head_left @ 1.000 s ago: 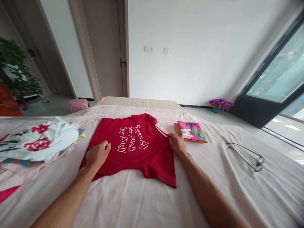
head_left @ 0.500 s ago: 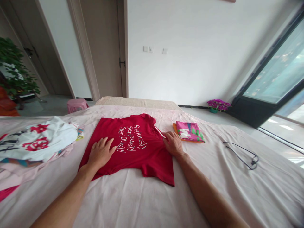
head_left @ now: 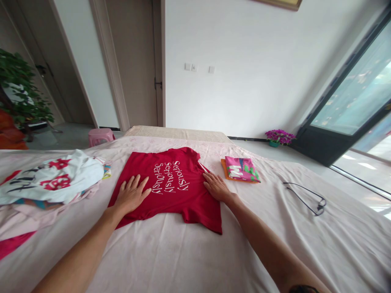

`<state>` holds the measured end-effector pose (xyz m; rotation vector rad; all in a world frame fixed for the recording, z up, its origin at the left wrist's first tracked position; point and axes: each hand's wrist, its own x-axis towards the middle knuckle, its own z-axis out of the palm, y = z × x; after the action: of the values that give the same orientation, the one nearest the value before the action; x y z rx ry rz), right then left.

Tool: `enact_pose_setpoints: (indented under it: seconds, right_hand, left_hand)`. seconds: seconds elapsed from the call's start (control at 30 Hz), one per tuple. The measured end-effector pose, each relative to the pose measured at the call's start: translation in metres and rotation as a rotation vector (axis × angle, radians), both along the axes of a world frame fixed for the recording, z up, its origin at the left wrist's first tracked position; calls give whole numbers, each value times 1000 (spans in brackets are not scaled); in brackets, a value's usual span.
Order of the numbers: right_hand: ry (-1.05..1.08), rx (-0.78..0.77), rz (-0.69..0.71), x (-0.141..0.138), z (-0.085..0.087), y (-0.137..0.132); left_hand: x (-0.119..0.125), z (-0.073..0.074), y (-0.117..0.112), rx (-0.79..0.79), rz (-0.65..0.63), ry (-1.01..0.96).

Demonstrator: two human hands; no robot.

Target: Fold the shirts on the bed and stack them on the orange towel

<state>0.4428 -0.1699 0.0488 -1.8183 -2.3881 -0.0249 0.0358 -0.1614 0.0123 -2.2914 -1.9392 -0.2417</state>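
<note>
A red T-shirt [head_left: 180, 199] with white "Seriously" lettering lies spread flat on the pale pink bed sheet [head_left: 189, 260], its collar toward the right. My left hand [head_left: 132, 195] rests palm down on the shirt's left part, fingers stretched out. My right hand [head_left: 216, 186] lies flat on the shirt's right edge near the collar, fingers extended. Neither hand holds anything.
A heap of white, red-patterned and pink clothes [head_left: 50, 181] lies at the left. A folded pink and orange garment [head_left: 241, 169] sits right of the shirt. A dark wire hanger [head_left: 308, 198] lies farther right. Beyond the bed are a pink stool [head_left: 100, 135], a potted plant [head_left: 18, 91] and purple flowers [head_left: 279, 137].
My left hand opened from a loose curl and flattened on the shirt. My right hand let go of the collar edge and slid inward, flat on the fabric.
</note>
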Motion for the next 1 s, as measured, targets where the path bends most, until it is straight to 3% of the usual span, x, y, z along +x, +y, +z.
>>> enact_pose_setpoints:
  seconds: [0.17, 0.4, 0.53, 0.7, 0.83, 1.0]
  right_hand:
    - [-29, -24, -61, 10, -1, -10]
    - [-19, 132, -140, 33, -5, -34]
    - [71, 146, 89, 37, 8, -65]
    - [138, -7, 407, 36, 32, -107]
    - [91, -34, 448, 35, 40, -113]
    - [-19, 30, 418, 22, 31, -99]
  left_hand:
    - [-17, 2, -18, 2, -106, -19]
    - [-41, -2, -60, 78, -244, -87]
    - [-57, 2, -84, 139, -280, -147]
    - [-82, 13, -109, 173, -342, -135]
    - [-92, 15, -113, 68, -440, -161]
    - [-80, 25, -106, 62, -421, -105]
